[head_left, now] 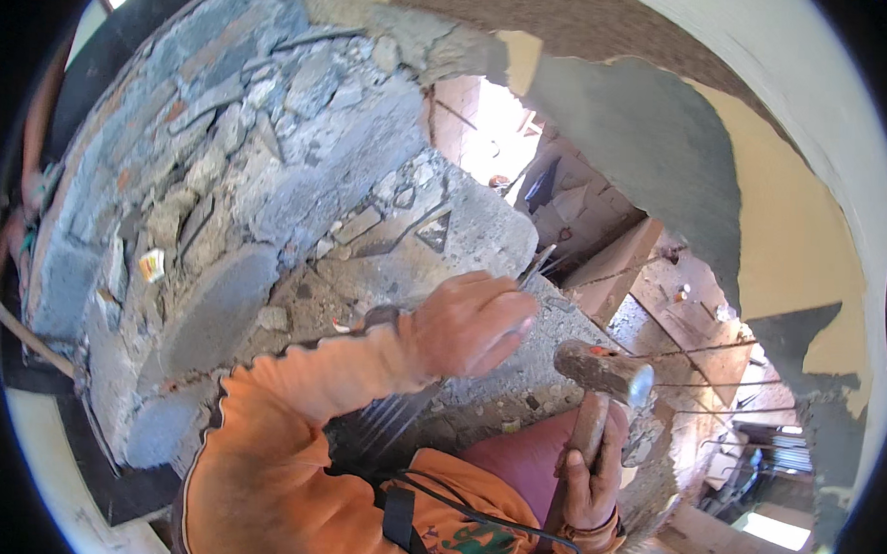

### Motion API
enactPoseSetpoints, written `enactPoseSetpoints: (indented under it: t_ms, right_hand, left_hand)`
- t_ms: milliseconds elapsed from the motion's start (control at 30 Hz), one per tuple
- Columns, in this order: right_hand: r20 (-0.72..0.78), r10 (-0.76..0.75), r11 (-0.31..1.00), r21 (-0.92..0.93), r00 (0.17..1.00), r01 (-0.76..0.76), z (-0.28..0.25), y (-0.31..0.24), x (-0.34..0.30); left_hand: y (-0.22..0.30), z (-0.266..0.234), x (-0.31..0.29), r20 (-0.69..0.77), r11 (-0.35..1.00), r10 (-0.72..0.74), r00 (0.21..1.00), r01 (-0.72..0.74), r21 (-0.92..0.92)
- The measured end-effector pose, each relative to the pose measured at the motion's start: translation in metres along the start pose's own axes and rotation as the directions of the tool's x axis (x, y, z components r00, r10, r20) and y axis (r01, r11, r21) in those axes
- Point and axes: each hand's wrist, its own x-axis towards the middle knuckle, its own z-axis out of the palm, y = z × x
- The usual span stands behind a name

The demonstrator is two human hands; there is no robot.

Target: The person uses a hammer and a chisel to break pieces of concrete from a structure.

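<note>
My left hand (pixel 476 322) is closed in a fist over the broken concrete slab (pixel 484 225). A thin metal rod (pixel 536 265) that looks like a chisel sticks up past its knuckles; the rest is hidden by the fingers. Lower right, my right hand (pixel 595 476) is wrapped round the wooden handle of a sledge hammer (pixel 604 372). The thumb lies along the handle. Its worn steel head, with one shiny face, is raised to the right of my left hand and apart from it.
Concrete rubble (pixel 223 162) is heaped along the left. Beyond the slab's broken edge gapes a hole crossed by bare rebar (pixel 705 351), with a wooden plank (pixel 615 273) below. A patched wall (pixel 653 138) curves along the right. Another person's hand (pixel 41 190) shows at the far left.
</note>
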Motion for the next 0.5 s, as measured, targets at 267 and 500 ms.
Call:
enactPoseSetpoints:
  t_ms: [267, 500]
  right_hand:
    - [0.256, 0.434, 0.767, 0.398, 0.864, -0.503, 0.035, 0.16, 0.038]
    - [0.337, 0.161, 0.912, -0.411, 0.928, -0.009, 0.043, 0.209, 0.057]
  left_hand:
    - [-0.014, -0.038, -0.029, 0.122, 0.156, -0.801, 0.586, 0.4, -0.903]
    - [-0.118, -0.049, -0.105, -0.014, -0.04, -0.728, 0.685, -0.063, -0.997]
